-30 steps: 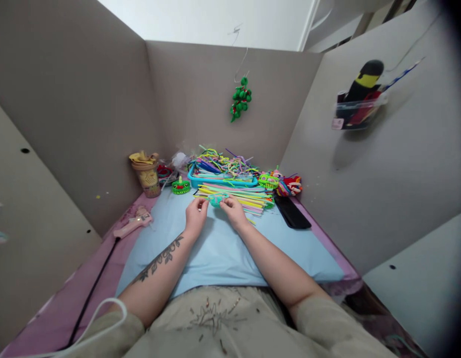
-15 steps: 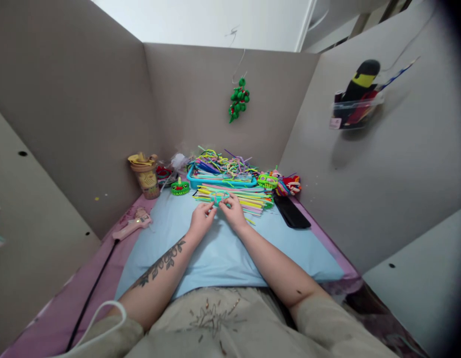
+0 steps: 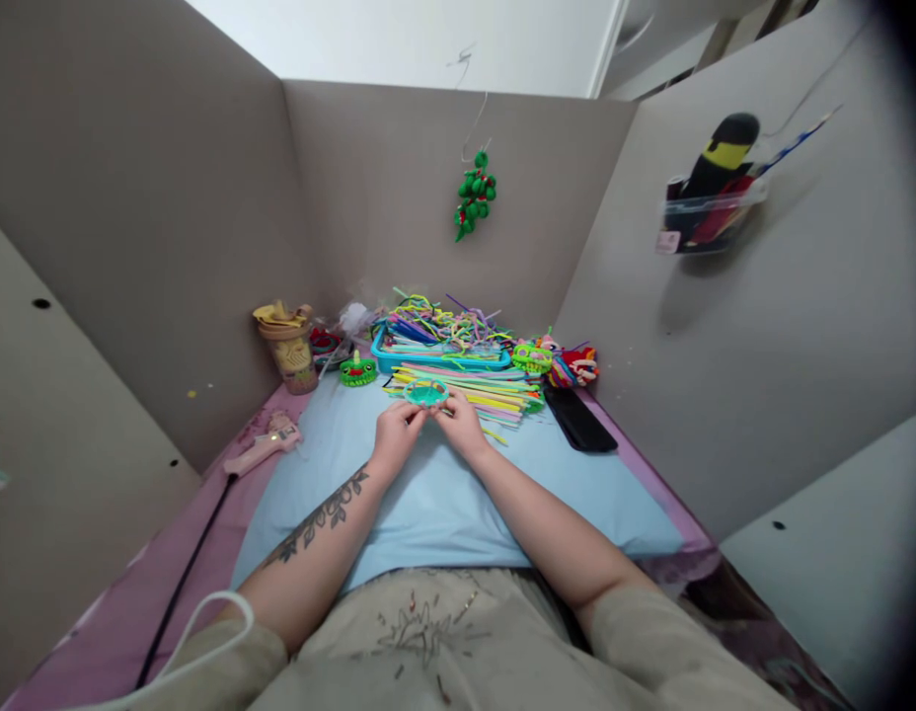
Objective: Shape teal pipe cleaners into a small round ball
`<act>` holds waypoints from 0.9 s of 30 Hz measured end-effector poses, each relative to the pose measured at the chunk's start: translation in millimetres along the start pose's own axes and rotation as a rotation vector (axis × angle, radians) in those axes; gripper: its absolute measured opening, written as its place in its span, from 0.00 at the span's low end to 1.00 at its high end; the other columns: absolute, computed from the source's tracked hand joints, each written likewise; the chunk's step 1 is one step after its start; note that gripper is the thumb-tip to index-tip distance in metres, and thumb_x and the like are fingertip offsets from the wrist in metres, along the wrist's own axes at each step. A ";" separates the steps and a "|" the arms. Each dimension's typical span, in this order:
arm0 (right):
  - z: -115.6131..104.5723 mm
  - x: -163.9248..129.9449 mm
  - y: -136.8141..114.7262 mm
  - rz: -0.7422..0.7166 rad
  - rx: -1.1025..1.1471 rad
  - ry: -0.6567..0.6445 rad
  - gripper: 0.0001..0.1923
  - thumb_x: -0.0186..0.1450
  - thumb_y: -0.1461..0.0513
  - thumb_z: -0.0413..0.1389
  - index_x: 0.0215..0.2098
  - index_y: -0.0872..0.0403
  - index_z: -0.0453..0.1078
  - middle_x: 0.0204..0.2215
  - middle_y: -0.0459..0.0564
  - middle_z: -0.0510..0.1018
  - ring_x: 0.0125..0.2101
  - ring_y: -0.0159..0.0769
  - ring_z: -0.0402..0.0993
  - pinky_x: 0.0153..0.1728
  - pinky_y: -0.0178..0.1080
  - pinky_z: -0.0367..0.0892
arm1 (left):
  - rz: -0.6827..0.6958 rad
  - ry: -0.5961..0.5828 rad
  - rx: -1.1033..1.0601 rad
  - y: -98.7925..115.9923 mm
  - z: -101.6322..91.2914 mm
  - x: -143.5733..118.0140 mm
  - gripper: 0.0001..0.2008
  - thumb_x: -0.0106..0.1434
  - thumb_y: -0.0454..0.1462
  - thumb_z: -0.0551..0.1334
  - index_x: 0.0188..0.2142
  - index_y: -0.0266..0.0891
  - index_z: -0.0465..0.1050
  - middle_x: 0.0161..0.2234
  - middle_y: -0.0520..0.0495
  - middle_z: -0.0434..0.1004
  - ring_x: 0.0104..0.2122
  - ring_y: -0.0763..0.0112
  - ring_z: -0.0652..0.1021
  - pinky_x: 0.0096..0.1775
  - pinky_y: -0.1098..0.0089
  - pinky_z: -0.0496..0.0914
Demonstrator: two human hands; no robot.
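Observation:
A small teal ring (image 3: 425, 394) made of fuzzy craft wire is pinched between both of my hands above the light blue mat (image 3: 443, 494). My left hand (image 3: 394, 434) grips its near left side and my right hand (image 3: 460, 424) grips its near right side, fingertips nearly touching. Just beyond the ring lies a spread of straight coloured craft wires (image 3: 477, 390). Behind them a blue tray (image 3: 443, 354) is heaped with tangled craft wires.
A pink glue gun (image 3: 264, 446) with a black cord lies at the left. A tan cup (image 3: 290, 347) and a green wire figure (image 3: 358, 370) stand at the back left, more figures (image 3: 558, 363) and a black case (image 3: 578, 421) at the right. Grey partition walls enclose the desk.
My hands have drawn closer together on the teal ring and turned it, so its round opening shows more clearly. Nothing else has moved.

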State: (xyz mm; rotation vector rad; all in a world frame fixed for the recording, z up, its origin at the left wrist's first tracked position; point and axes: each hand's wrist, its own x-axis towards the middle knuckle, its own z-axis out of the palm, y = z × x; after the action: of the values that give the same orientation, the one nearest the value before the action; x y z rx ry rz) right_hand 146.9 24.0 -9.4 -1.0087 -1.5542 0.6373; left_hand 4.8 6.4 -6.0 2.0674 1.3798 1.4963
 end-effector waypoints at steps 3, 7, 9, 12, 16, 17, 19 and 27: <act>1.8 1.0 3.5 0.008 0.073 -0.023 0.06 0.54 0.59 0.57 0.28 0.53 0.72 0.44 0.51 0.72 0.46 0.40 0.67 0.47 0.40 0.65 | -0.001 0.023 -0.007 0.4 -0.3 0.6 0.11 0.59 0.38 0.58 0.24 0.38 0.75 0.23 0.49 0.72 0.26 0.72 0.71 0.32 0.72 0.65; 4.5 0.4 9.4 0.111 0.170 -0.001 0.09 0.53 0.56 0.57 0.30 0.53 0.71 0.38 0.49 0.74 0.40 0.39 0.71 0.40 0.39 0.69 | -0.006 0.013 -0.011 -0.8 -0.8 1.5 0.10 0.58 0.36 0.58 0.23 0.38 0.74 0.22 0.50 0.71 0.26 0.73 0.71 0.32 0.72 0.64; 4.9 -0.1 10.7 0.171 0.214 0.018 0.11 0.52 0.55 0.58 0.28 0.53 0.70 0.35 0.48 0.74 0.36 0.37 0.71 0.36 0.38 0.70 | 0.011 -0.012 -0.006 -1.7 -0.8 1.6 0.09 0.57 0.35 0.58 0.23 0.38 0.74 0.22 0.50 0.70 0.27 0.72 0.70 0.32 0.72 0.64; 4.0 0.1 10.0 0.256 0.289 0.037 0.13 0.50 0.53 0.59 0.26 0.54 0.69 0.32 0.47 0.73 0.31 0.34 0.70 0.30 0.36 0.69 | 0.040 -0.059 -0.020 -2.7 -0.3 1.8 0.09 0.57 0.34 0.58 0.23 0.37 0.72 0.23 0.50 0.68 0.27 0.72 0.70 0.32 0.72 0.63; 1.1 2.2 7.1 0.328 0.425 -0.010 0.14 0.47 0.53 0.62 0.21 0.55 0.67 0.28 0.46 0.71 0.27 0.31 0.67 0.28 0.35 0.67 | 0.055 -0.099 -0.030 -3.2 0.2 2.8 0.09 0.59 0.35 0.57 0.23 0.37 0.70 0.23 0.50 0.66 0.28 0.72 0.69 0.31 0.72 0.63; 0.5 2.8 6.4 0.343 0.471 -0.031 0.14 0.47 0.54 0.62 0.21 0.55 0.67 0.26 0.45 0.71 0.26 0.30 0.67 0.29 0.35 0.66 | 0.047 -0.098 -0.029 -3.5 0.3 3.2 0.09 0.59 0.35 0.57 0.24 0.37 0.70 0.24 0.50 0.66 0.28 0.72 0.68 0.31 0.72 0.63; -0.4 3.4 5.4 0.378 0.558 -0.065 0.14 0.45 0.55 0.64 0.21 0.55 0.67 0.24 0.44 0.70 0.26 0.29 0.66 0.30 0.35 0.65 | 0.012 -0.084 -0.030 -4.0 0.4 4.0 0.08 0.58 0.35 0.57 0.23 0.37 0.69 0.24 0.50 0.66 0.28 0.72 0.68 0.32 0.72 0.63; -1.9 2.6 2.5 0.482 0.752 -0.160 0.12 0.45 0.59 0.64 0.20 0.55 0.67 0.23 0.44 0.71 0.27 0.31 0.66 0.32 0.37 0.65 | -0.168 0.013 -0.203 -4.5 3.4 4.6 0.07 0.54 0.38 0.60 0.26 0.37 0.72 0.28 0.49 0.72 0.27 0.73 0.70 0.32 0.72 0.65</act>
State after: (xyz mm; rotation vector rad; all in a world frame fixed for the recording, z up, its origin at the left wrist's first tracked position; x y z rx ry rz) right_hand 149.4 27.3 -9.7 -0.7464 -1.0386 1.5315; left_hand 5.3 13.5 -7.7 1.7779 1.3105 1.5121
